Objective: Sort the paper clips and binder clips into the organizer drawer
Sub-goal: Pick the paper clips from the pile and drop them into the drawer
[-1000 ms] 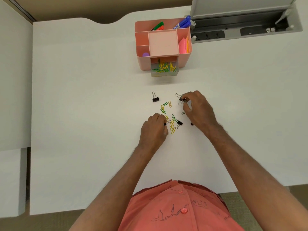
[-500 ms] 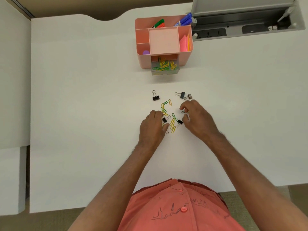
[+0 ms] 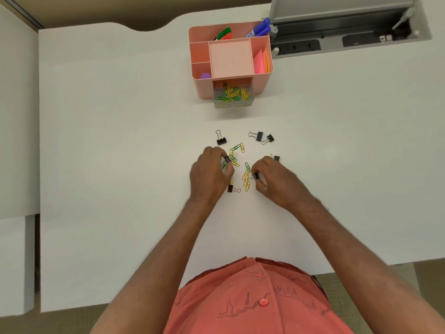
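Both hands work low over the scatter of clips on the white desk, fingers curled down so small pieces can be picked off the flat surface. The left hand pinches a black binder clip at its fingertips, with green paper clips apparently tucked under the fingers. The right hand pinches another binder clip between thumb and finger.

More yellow and green paper clips lie loose between the hands. 5 further binder clips rest on the desk: 1 near the left thumb, 1 beyond the right fingers, and 3 farther out.

The pink organizer stands well apart at the far side, its clear drawer pulled open toward the person and already holding many paper clips, ready for each handful. Sorting looks roughly half done.
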`<state>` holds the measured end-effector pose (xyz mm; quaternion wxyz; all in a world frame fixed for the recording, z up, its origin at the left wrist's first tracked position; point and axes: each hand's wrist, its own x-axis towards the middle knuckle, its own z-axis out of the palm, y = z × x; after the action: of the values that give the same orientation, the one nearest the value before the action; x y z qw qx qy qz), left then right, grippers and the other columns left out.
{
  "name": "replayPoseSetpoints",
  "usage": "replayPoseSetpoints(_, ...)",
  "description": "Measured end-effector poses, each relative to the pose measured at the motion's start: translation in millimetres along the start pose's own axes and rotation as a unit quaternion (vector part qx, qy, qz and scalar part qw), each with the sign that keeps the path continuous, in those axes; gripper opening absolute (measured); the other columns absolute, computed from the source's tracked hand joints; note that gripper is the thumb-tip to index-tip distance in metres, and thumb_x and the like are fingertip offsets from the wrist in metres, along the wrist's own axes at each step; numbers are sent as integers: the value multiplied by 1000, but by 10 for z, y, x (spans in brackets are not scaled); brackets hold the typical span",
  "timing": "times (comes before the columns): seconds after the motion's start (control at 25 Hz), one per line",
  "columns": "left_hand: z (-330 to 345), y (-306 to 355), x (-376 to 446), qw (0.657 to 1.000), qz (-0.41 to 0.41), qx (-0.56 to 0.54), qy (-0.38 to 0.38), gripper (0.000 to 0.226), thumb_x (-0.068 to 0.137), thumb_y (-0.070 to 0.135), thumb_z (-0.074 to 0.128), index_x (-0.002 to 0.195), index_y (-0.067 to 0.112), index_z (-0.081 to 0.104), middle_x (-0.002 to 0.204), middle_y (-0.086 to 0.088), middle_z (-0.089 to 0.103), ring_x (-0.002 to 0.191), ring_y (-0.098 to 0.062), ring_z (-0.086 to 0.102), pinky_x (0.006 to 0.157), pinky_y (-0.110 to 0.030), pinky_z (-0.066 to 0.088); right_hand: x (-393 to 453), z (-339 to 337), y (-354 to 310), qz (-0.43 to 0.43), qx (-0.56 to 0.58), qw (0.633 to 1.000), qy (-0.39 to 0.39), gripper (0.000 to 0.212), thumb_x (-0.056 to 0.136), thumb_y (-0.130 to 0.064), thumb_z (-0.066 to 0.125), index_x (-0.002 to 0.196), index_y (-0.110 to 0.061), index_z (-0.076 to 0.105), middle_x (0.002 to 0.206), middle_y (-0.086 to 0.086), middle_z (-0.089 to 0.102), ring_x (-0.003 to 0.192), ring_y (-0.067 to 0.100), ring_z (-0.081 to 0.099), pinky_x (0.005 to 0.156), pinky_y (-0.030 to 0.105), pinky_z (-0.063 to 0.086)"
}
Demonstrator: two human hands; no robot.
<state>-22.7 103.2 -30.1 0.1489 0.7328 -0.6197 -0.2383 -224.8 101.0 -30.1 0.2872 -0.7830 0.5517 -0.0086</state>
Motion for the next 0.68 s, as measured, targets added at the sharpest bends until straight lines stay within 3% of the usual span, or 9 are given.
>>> replayPoseSetpoints(0.24, -55, -147, 434, 1000, -30, -3, -5, 18, 93, 27, 62, 110, 21, 59, 107, 2, 60, 94, -21, 60, 79, -44, 54, 362, -253, -49, 51, 26, 993, 105, 23, 90, -26, 64, 113, -24, 61, 112, -3, 57, 105, 19, 58, 73, 35, 52)
replayPoseSetpoints(0.56, -20, -155, 469, 998, -55, -33, -7, 30, 95, 27, 62, 125, 22, 56, 111, 1, 61, 100, -21, 59, 82, -41, 52, 732, -206, 26, 96, 12, 990, 106, 24, 95, -28, 66, 118, -22, 62, 114, 0, 54, 108, 21, 56, 73, 33, 45)
replayPoseSetpoints(0.68, -49, -173, 299, 996, -40, -79, 0, 28, 95, 24, 64, 122, 22, 57, 110, 3, 58, 99, -17, 58, 83, -40, 52, 627, -175, 76, 88, 81, 985, 121, 24, 95, -22, 65, 119, -24, 61, 112, -2, 53, 104, 17, 59, 77, 34, 51)
